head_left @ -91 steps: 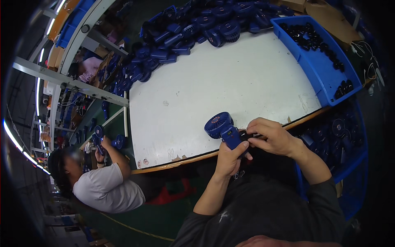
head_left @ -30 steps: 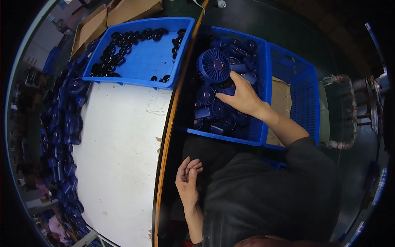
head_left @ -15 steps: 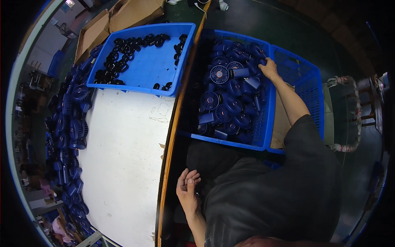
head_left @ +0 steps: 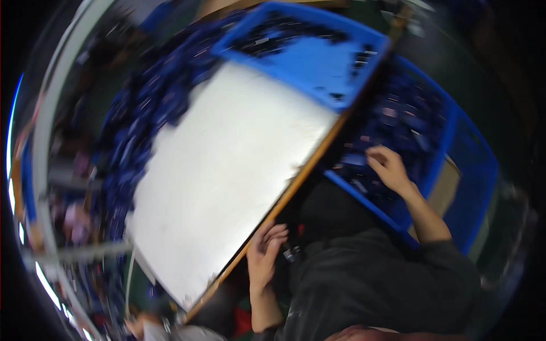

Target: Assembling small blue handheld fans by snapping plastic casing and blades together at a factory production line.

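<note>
Your right hand (head_left: 389, 169): out over the crate, fingers curled; blur hides whether that grip has a fan.
Your left hand (head_left: 263, 254): just beside the tabletop's wooden edge (head_left: 301, 172), fingers loosely bent, grip half-wide and bare.
White tabletop (head_left: 227, 159): a dark-blue fan pile (head_left: 153, 111) crowds its far side.
Blue crate (head_left: 369, 206): near wall between your body and the handheld fans (head_left: 412, 122) heaped inside.
Blue tray (head_left: 310, 65): small black parts (head_left: 278, 34) strewn inside.

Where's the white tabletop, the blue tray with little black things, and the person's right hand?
White tabletop (head_left: 222, 170), head view: bare middle of its top.
Blue tray (head_left: 319, 58), head view: bare part of its floor.
Right hand (head_left: 391, 170), head view: middle of its back.
</note>
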Action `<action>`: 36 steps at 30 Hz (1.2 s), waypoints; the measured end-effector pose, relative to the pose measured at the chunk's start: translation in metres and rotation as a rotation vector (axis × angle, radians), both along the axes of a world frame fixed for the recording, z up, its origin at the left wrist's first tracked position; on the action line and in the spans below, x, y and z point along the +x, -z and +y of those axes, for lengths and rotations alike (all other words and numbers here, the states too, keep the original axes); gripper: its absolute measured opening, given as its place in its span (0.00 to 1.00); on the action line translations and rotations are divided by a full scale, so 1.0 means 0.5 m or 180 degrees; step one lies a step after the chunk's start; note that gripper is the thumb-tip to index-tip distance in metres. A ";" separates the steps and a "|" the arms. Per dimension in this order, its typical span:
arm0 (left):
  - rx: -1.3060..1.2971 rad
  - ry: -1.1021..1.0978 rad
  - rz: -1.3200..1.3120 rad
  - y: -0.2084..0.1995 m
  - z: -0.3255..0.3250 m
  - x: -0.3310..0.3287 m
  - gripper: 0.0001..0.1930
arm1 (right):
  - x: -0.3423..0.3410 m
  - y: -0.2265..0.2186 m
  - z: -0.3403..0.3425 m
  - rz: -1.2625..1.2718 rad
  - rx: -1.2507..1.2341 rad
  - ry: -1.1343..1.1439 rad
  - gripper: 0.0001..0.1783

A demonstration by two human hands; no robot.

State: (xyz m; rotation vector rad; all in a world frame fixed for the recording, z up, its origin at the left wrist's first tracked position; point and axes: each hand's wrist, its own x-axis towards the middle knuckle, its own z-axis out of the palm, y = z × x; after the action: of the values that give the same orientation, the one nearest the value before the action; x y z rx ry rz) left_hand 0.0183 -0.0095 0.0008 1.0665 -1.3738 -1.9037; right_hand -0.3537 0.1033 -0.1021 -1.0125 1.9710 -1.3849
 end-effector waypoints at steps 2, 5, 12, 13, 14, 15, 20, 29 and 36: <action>-0.0176 -0.0023 -0.0046 -0.021 -0.034 0.023 0.27 | 0.057 -0.023 -0.023 -0.0315 -0.0098 -0.0410 0.09; -0.0832 -0.0450 -0.0463 -0.059 -0.102 0.082 0.25 | 0.123 -0.047 -0.057 -0.0420 -0.0224 -0.0654 0.07; -0.1894 -0.2216 -0.1840 -0.005 -0.408 0.339 0.26 | 0.214 -0.083 -0.093 -0.0122 -0.0173 -0.1112 0.07; -0.1673 -0.2495 -0.1556 -0.002 -0.460 0.358 0.29 | 0.216 -0.088 -0.096 -0.0125 -0.0202 -0.1094 0.06; -0.1449 -0.2738 -0.1252 0.001 -0.513 0.368 0.32 | 0.218 -0.092 -0.100 -0.0091 -0.0226 -0.1071 0.06; -0.1346 -0.2786 -0.1167 0.004 -0.566 0.381 0.33 | 0.218 -0.092 -0.102 -0.0089 -0.0218 -0.1034 0.06; -0.1973 -0.2612 -0.2130 0.014 -0.769 0.392 0.34 | 0.221 -0.084 -0.117 -0.0058 -0.0087 -0.1048 0.05; -0.1821 -0.2429 -0.4070 -0.025 -0.918 0.339 0.30 | 0.236 -0.084 -0.114 0.0118 0.0243 -0.1025 0.05; -0.1944 -0.3169 -0.2549 0.021 -0.971 0.355 0.19 | 0.255 -0.080 -0.135 0.0088 0.0214 -0.1184 0.06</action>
State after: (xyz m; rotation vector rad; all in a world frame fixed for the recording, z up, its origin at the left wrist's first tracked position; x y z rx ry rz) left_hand 0.1955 -0.4948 -0.0100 1.7705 -1.2518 -0.3007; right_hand -0.2263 0.0355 -0.0622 -1.2937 1.7236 -1.0981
